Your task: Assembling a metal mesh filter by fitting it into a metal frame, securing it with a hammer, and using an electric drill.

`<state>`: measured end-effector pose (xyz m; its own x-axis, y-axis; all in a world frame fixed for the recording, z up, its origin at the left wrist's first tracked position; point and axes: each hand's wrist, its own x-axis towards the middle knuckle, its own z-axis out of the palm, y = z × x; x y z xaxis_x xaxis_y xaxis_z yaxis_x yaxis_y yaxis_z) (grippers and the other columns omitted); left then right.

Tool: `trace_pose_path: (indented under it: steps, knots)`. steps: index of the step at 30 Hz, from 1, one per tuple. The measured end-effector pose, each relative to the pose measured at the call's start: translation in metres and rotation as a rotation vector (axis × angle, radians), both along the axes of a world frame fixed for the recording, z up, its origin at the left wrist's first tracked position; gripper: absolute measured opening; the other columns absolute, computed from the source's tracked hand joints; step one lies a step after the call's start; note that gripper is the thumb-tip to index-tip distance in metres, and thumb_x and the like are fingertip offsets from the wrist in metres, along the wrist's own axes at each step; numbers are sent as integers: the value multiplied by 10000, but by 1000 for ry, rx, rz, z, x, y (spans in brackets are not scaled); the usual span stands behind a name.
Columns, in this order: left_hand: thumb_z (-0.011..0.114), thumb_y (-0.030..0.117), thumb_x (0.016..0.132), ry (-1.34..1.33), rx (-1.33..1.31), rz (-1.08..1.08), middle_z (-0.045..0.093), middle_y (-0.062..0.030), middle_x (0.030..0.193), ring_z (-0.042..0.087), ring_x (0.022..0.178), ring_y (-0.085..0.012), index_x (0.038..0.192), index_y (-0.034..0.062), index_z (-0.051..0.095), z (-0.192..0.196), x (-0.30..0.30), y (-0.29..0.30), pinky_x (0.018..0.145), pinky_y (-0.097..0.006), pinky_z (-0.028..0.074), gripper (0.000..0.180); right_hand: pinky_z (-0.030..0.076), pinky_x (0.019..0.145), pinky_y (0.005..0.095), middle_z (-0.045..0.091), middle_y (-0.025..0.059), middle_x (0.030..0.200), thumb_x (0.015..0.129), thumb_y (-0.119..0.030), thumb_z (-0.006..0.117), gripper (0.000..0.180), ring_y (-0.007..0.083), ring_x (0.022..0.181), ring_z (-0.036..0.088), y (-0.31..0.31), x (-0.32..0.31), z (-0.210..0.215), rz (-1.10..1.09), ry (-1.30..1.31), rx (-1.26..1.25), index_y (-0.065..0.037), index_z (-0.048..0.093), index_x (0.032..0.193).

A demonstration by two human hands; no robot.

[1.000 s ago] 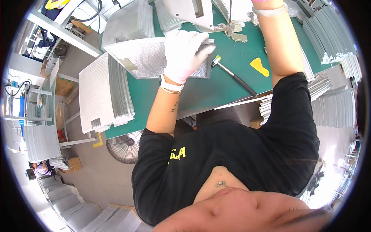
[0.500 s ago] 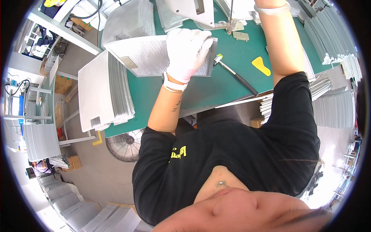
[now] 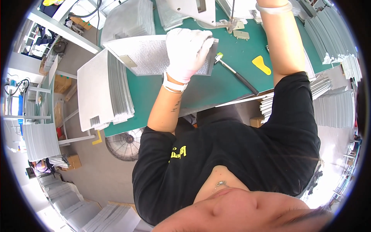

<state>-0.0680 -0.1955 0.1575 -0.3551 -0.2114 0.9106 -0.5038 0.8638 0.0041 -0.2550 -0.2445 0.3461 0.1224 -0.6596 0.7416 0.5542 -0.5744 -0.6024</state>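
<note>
My left hand (image 3: pixel 188 52), in a white glove, is closed over the upper right part of a silvery mesh panel (image 3: pixel 152 56) with a grey frame. The panel stands tilted above the green tabletop, and a small beige plate (image 3: pixel 126 60) shows near its left end. The glove hides part of the panel and the fingertips. My right forearm (image 3: pixel 286 42) reaches up past the top edge, so only a glove cuff at the wrist shows and the hand is cut off. Between the arms lie a black-handled hammer (image 3: pixel 241 79) and a yellow scraper (image 3: pixel 261 65).
A white machine arm (image 3: pixel 193 11) with a thin vertical rod (image 3: pixel 232 13) stands just beyond my left hand. Beside it lie small beige plates (image 3: pixel 241 34). Stacked mesh panels (image 3: pixel 96 87) sit at the table's left, more panels (image 3: pixel 330 34) at the right. A floor fan (image 3: pixel 127 145) stands below.
</note>
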Motion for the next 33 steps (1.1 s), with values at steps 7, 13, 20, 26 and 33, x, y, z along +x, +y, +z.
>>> trace_pose_path:
  steps: [7,13,20,26,33]
  knots:
    - [784,237,763,39,7,22,650,0,750,597,684,-207,874,128,675,-5,11,1,670,-375,420,190,560,604,234,721,60,873,962,-179,643,144,129,715,691,-4,18,-3,72,16,58,-74,655,1060]
    - [795,252,757,68,-39,27,648,2,752,597,689,-209,899,136,676,-9,6,-3,699,-383,426,218,559,601,234,728,62,884,962,-179,644,143,130,710,691,-4,8,-2,130,38,32,-76,655,1061]
    - [793,259,758,68,-51,72,642,7,770,592,709,-210,916,145,672,-12,7,-4,700,-381,417,230,561,595,235,730,64,891,964,-178,641,156,130,719,694,0,12,5,-5,-29,64,-66,657,1072]
    - [784,234,762,20,4,6,649,5,789,591,701,-213,924,138,676,-4,9,2,697,-385,418,217,559,587,229,731,64,897,971,-197,638,176,120,717,689,6,10,5,66,31,90,-47,662,1061]
    - [768,198,775,59,-44,1,649,4,803,588,700,-215,932,133,677,-11,12,-3,710,-383,418,193,549,566,228,728,45,886,971,-212,641,178,109,703,682,11,8,12,410,-169,436,-52,676,1039]
